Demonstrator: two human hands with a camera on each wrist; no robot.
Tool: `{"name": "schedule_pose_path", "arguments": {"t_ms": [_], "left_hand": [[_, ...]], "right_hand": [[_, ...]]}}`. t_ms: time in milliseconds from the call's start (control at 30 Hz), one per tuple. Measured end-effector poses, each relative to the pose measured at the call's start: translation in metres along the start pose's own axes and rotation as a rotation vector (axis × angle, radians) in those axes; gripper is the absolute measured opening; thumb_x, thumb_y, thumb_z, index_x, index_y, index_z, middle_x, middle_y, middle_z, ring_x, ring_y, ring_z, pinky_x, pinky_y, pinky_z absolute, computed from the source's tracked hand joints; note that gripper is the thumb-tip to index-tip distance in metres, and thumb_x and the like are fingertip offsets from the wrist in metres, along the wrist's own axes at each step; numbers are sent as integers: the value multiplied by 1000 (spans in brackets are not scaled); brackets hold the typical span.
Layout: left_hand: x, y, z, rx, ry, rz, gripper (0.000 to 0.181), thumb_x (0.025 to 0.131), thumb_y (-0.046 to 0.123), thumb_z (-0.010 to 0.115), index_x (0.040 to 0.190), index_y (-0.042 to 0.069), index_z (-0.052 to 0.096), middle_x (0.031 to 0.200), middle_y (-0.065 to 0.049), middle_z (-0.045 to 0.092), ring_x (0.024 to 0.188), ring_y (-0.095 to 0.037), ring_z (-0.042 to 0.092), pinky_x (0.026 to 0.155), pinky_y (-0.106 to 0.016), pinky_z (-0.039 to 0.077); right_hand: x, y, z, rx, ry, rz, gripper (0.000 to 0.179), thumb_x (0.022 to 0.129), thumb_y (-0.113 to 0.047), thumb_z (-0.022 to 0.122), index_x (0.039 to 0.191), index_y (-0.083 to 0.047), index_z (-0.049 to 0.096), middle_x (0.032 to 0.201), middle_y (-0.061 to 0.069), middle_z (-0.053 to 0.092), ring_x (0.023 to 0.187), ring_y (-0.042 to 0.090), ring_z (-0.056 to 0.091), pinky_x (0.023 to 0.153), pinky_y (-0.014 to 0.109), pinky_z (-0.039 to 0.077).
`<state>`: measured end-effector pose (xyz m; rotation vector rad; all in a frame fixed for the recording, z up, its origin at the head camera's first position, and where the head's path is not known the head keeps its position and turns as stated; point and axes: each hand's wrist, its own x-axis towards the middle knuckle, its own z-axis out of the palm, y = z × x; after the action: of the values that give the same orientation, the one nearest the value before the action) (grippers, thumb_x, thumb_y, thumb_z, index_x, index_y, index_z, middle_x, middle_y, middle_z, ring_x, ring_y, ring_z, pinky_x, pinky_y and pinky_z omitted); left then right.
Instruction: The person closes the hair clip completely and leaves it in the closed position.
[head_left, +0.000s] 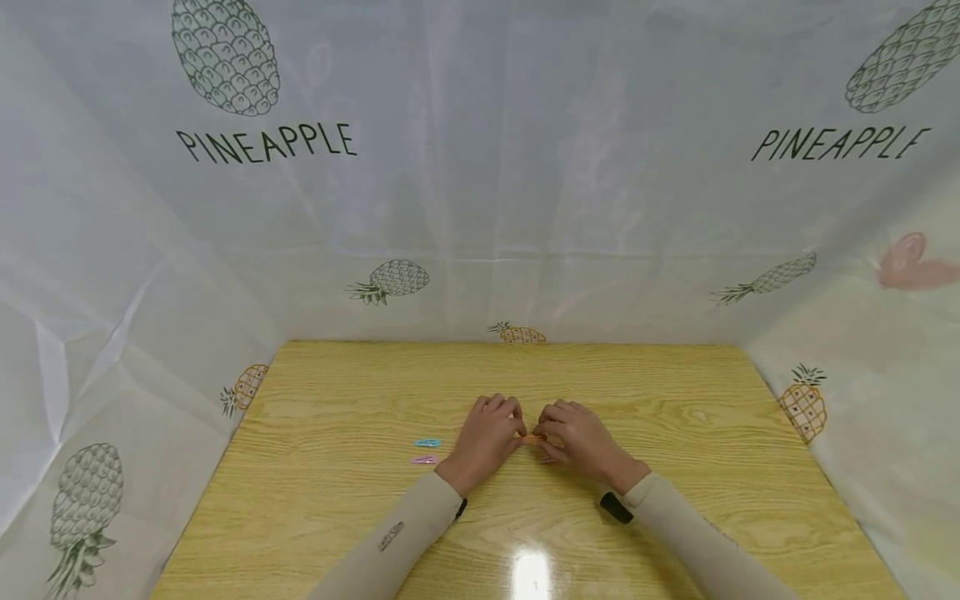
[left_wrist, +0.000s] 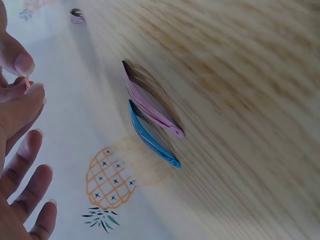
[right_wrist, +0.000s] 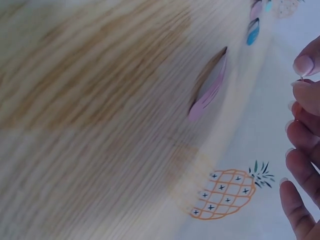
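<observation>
Both hands meet over the middle of the table. Between them is a small orange hair clip (head_left: 532,439), pinched at one end by the left hand (head_left: 486,435) and at the other by the right hand (head_left: 583,439); fingers hide most of it. In the left wrist view, only a sliver of the clip (left_wrist: 28,82) shows between thumb and fingertip. Left of the left hand, a blue snap hair clip (head_left: 427,443) and a pink snap hair clip (head_left: 424,460) lie side by side. Another pink clip (right_wrist: 210,97) lies beneath the right hand.
The wood-grain table (head_left: 360,383) is enclosed by white sheeting (head_left: 480,192) printed with pineapples, at the back and both sides. Black straps (head_left: 617,507) show at the wrists. Light glares off the table near its front.
</observation>
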<state>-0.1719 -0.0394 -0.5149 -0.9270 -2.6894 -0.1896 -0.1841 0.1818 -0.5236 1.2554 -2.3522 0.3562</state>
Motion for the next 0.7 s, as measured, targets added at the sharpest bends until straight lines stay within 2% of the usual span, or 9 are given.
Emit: {"name": "schedule_pose_path", "arguments": {"t_ms": [167, 367, 700], "left_hand": [[6, 2, 5, 86, -39, 37, 8, 94, 39, 82, 97, 31, 85, 110, 12, 66, 103, -10, 58, 99, -31, 47], [12, 3, 12, 125, -77, 58, 9, 96, 40, 80, 94, 32, 84, 110, 12, 66, 101, -10, 57, 96, -30, 45], [15, 4, 19, 108, -143, 39, 15, 99, 42, 77, 92, 31, 84, 108, 11, 65, 97, -11, 54, 89, -28, 44]], "right_hand": [[-3, 5, 4, -3, -28, 4, 19, 80, -15, 94, 93, -15, 80, 96, -4, 66, 82, 12, 60, 73, 33, 57], [-5, 9, 8, 12, -58, 18, 16, 82, -15, 93, 92, -15, 80, 94, -4, 67, 81, 12, 60, 71, 31, 56], [-3, 12, 10, 66, -155, 59, 8, 90, -21, 88, 90, -18, 80, 94, -6, 68, 81, 11, 60, 71, 30, 55]]}}
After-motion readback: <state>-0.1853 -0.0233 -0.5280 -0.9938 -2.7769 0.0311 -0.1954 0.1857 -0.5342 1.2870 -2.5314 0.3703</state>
